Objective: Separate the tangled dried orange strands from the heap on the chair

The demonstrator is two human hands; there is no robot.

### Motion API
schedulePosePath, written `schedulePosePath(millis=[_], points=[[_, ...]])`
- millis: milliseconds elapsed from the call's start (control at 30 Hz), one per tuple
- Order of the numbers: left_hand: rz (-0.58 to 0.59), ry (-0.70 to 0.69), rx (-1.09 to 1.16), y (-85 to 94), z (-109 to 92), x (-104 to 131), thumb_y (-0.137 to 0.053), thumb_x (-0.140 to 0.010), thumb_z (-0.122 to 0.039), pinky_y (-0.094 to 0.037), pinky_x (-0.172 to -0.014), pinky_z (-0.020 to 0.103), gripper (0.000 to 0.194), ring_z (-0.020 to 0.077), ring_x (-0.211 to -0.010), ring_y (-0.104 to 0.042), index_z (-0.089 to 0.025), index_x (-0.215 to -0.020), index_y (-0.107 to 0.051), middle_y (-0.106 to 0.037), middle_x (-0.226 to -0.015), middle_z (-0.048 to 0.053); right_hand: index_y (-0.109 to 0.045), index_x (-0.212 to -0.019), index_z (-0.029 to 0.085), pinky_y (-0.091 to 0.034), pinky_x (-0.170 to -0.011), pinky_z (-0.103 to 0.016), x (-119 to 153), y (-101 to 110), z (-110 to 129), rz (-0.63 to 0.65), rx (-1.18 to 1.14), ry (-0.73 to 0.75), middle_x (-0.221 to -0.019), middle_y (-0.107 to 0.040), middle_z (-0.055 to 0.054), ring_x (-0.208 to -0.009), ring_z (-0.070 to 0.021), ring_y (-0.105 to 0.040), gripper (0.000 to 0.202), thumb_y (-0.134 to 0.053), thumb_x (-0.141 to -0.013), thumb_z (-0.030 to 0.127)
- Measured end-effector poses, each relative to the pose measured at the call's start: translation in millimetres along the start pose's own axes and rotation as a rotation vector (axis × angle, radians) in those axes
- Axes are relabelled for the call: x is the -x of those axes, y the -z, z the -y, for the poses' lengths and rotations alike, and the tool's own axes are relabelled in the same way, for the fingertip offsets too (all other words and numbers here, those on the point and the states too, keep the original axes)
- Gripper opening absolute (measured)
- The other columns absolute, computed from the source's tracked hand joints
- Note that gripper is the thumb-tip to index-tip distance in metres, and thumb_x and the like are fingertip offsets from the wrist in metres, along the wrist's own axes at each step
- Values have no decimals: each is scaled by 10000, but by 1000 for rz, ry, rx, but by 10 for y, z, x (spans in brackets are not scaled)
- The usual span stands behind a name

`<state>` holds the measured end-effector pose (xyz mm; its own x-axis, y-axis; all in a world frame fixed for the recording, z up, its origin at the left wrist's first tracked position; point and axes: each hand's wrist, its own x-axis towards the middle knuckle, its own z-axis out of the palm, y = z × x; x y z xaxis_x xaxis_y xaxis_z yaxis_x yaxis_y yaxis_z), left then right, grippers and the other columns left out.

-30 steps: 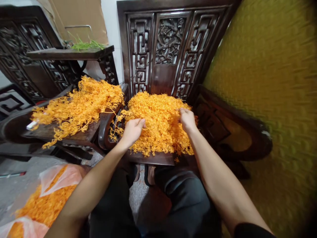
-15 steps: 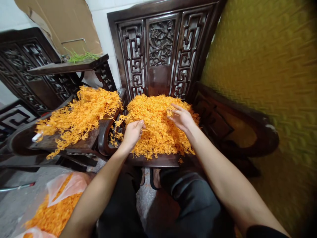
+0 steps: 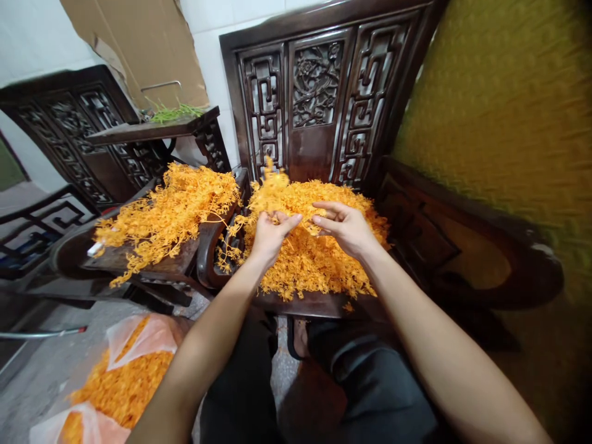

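Dark carved chair back [image 3: 312,148] against pale tiled wall [image 3: 210,24]; orange strand pile [image 3: 319,265] heaped on the seat [image 3: 314,305], long axis left to right. Above the left hand [image 3: 271,239] a blurred tuft [image 3: 272,185] stands upright, tip toward the chair back; cannot tell if pinched. Right hand [image 3: 349,228] over the pile, fingers parted, pointing left.

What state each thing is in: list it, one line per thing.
Left hand, thumb out, fingers curled; grip unclear.
Right hand, open, fingers apart.
Right pile, heaped.
Tuft, above the right pile, blurred.
Left pile, spread out, strands trailing.
Bag, open, orange pieces inside.
Stems, loose on the side table.
Cardboard, upright, ragged-edged.
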<state>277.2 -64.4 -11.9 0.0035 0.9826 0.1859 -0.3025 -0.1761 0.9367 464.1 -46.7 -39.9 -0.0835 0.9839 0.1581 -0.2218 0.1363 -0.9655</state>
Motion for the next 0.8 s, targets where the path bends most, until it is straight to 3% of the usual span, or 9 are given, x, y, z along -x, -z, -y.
schedulePosePath(millis=[100, 200, 300, 433, 533, 600, 667, 800], points=[[5, 3, -221, 20, 69, -91, -935, -620, -335, -460, -727, 284, 554, 129, -729, -571, -209, -805, -429, -578, -745, -20, -769, -1122, 221, -585, -602, -247, 63, -49, 37, 29, 18, 38, -824, -721, -25, -725, -133, -661, 528, -932, -644, 376], [75, 58, -274, 27, 86, -126, -922, -626, -289, -486, -779, 311, 520, 164, -783, -623, -204, -834, -452, -621, -768, 4, -786, -1074, 208, -600, -598, -281, 87, -93, 25, -14, 62, 58, -902, -751, -52, -739, -154, -669, 503, -934, -627, 387], [135, 91, -294, -7, 111, -145, -893, -649, -261, -487, -782, 318, 451, 185, -812, -631, -188, -868, -505, -632, -778, 17, -799, -938, 181, -593, -555, -302, 31, -143, -44, -120, 84, 39, -867, -742, -56, -672, -151, -645, 420, -934, -604, 398], [48, 164, -242, -74, 171, -205, -845, -643, -142, -455, -704, 278, 432, 138, -721, -569, -194, -846, -467, -569, -735, -21, -719, -732, 167, -566, -500, -298, -205, -86, -141, -266, 64, 37, -677, -657, -28, -579, -152, -625, 289, -906, -638, 367], [-18, 197, -183, -43, 168, -240, -808, -638, -100, -401, -619, 244, 437, 95, -627, -496, -202, -808, -419, -494, -695, -54, -683, -765, 177, -577, -502, -312, -382, 112, -159, -509, 0, 106, -615, -598, 2, -531, -151, -624, 233, -854, -694, 318], [-34, 182, -169, 18, 148, -251, -808, -647, -138, -360, -564, 235, 414, 85, -582, -466, -199, -783, -422, -480, -675, -56, -701, -805, 176, -602, -551, -329, -407, 216, -159, -575, -30, 128, -651, -621, -3, -557, -152, -643, 223, -844, -691, 302], [-44, 164, -180, 72, 139, -264, -823, -645, -184, -331, -532, 235, 398, 80, -553, -449, -191, -760, -441, -491, -656, -52, -733, -826, 169, -617, -620, -351, -344, 208, -169, -460, 4, 92, -737, -674, -32, -630, -165, -668, 257, -861, -672, 330], [-68, 143, -203, 76, 179, -297, -811, -652, -197, -327, -527, 231, 352, 77, -544, -437, -183, -768, -479, -493, -633, -55, -789, -930, 177, -606, -781, -414, -155, -77, -199, -138, 254, 104, -993, -745, -102, -799, -207, -691, 386, -811, -755, 520]])
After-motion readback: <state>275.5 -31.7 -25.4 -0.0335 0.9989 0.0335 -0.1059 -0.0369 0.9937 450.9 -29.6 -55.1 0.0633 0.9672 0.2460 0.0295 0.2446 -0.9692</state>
